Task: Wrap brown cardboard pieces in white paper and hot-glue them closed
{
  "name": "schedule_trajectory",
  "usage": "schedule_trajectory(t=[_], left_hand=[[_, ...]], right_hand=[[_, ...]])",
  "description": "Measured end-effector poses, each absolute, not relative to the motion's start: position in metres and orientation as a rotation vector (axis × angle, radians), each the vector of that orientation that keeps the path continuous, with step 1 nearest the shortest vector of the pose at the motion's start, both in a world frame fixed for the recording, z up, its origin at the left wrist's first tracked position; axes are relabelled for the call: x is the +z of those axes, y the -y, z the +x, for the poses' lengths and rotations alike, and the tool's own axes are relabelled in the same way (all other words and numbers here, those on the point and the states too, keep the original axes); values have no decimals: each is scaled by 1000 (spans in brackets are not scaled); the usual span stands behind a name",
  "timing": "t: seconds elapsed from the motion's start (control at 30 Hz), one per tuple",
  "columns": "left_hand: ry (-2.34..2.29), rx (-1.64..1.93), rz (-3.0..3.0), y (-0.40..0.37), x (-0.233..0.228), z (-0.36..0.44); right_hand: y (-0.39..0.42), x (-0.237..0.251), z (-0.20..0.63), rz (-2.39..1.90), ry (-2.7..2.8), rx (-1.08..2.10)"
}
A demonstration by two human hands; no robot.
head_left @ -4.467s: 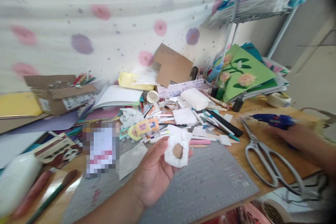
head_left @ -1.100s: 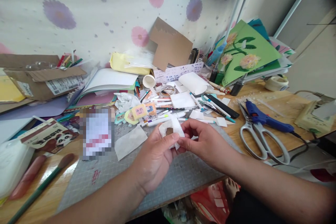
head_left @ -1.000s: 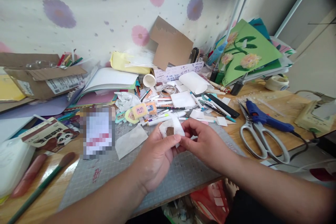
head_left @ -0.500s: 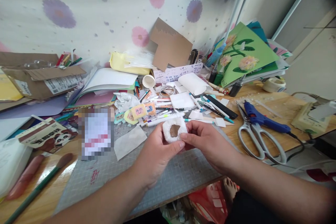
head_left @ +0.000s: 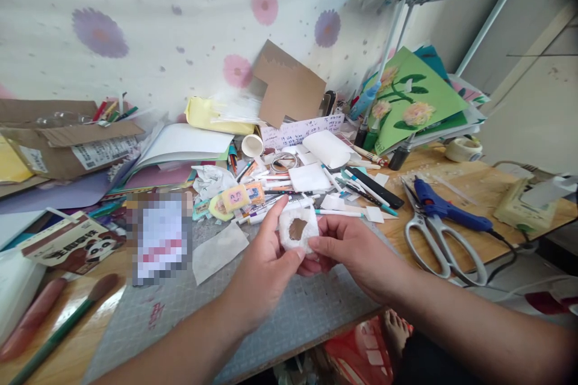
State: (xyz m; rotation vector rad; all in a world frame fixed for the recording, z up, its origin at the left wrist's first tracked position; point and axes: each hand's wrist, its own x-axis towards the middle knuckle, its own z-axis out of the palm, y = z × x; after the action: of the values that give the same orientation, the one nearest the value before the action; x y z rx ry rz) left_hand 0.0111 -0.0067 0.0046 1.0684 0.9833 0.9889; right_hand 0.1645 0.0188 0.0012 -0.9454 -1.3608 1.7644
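Single head view, looking forward-down, close over cluttered table [head_left: 469, 183].

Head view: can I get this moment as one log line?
left hand: holds white paper wad with brown centre | right hand: pinches same wad | under: grey cutting mat | nearby: blue glue gun

I hold a small white wad of tissue [head_left: 298, 231], crumpled into a rounded lump with a brown patch showing at its centre, pinched between my fingers [head_left: 316, 245] of both hands, above the bench [head_left: 456, 192].
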Motion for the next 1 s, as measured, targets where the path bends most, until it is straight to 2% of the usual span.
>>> schedule_trajectory(t=[0.47,1.0], left_hand=[[-929,911,1330,11,6,9],[-827,767,1492,17,5,4]], right_hand=[[-27,5,187,-735,1303,1834],[-27,1,186,-779,1273,1888]])
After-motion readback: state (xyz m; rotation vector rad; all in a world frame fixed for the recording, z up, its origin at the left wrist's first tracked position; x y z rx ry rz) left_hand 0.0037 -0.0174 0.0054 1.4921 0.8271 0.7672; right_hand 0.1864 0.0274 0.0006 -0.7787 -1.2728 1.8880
